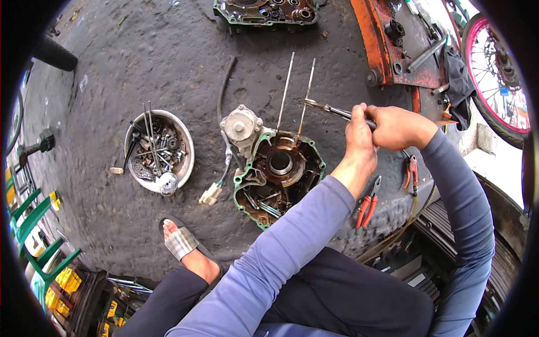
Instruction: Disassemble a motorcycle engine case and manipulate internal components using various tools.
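Note:
Both my hands are closed around the handles of metal pliers (337, 111), my left hand (360, 137) beside my right hand (401, 126). The plier jaws are at the upper part of one of two long, thin studs (305, 106). These studs rise from an oily engine crankcase half (240, 185) with green sealant along its rim. Several loose metal pins lie inside its lower part. A grey round housing (241, 124) is at its upper left. My left forearm covers the crankcase's lower right side.
A bowl (190, 163) of bolts and a chain stands left. A white connector (210, 194) ends a cable. Two red-handled pliers (368, 205) lie right. Another crankcase half (269, 21) is at the far side. An orange metal stand (373, 42) and a pink-rimmed wheel (474, 42) are far right.

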The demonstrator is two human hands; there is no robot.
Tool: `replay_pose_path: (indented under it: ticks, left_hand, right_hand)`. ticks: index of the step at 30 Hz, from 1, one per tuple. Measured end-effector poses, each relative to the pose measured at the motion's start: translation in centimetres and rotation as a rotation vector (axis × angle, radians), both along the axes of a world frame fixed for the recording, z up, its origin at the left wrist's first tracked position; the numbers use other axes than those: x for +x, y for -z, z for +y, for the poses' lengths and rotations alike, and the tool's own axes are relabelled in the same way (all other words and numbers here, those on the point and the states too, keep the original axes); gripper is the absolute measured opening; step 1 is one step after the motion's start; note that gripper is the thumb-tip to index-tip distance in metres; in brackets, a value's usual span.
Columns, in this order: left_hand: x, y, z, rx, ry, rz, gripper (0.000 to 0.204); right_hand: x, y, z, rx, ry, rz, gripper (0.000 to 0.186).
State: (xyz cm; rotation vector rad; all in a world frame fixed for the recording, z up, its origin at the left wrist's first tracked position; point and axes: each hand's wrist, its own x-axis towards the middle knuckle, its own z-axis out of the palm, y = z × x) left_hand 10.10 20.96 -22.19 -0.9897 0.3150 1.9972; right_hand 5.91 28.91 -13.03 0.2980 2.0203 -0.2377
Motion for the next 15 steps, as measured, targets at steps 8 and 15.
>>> replay_pose_path:
  ticks: [8,15]
  left_hand:
    - [0.1,0.1,0.6,-0.135,-0.028,0.071,0.037]
    - [-1.0,0.0,0.4,-0.128,0.02,0.022,0.025]
  right_hand:
    - [1.5,0.6,0.3,-0.015,-0.056,0.241,0.042]
    - [0.5,0.2,-0.1,0.012,-0.134,0.195,0.043]
